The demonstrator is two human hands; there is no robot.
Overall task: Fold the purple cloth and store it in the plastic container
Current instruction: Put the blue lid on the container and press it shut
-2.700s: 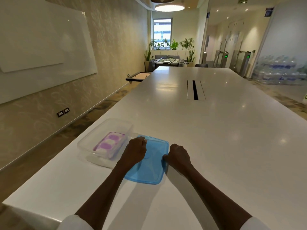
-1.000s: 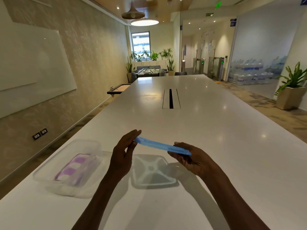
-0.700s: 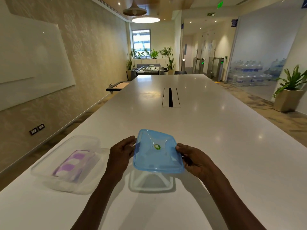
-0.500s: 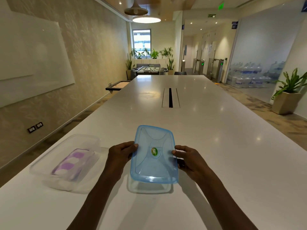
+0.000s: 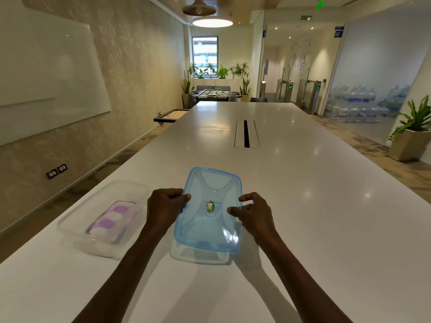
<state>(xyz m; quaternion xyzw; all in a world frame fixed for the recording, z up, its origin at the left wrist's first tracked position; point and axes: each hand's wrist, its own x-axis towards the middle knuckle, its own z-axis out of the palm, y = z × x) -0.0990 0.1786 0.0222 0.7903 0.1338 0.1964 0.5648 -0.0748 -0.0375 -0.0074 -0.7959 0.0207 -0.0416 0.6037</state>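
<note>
1. Purple cloth [image 5: 111, 220], with white spots, lies folded inside the clear plastic container [image 5: 77, 226], which stands open on the white bench [image 5: 303, 206] to the person's left.
2. So the folding and the placing look done; what remains, I judge, is to close the container.
3. The blue lid [image 5: 210, 210] is held above the bench, well apart from the container, with its shadow below it.
4. The left hand [image 5: 164, 207] has its fingers pinching the lid's left edge.
5. The right hand [image 5: 253, 214] has its fingers loosely curled at the right edge, thumb and forefinger touching it.
6. A small green and yellow sticker [image 5: 210, 206] sits in the lid's middle; its writing is too small to read.
</note>
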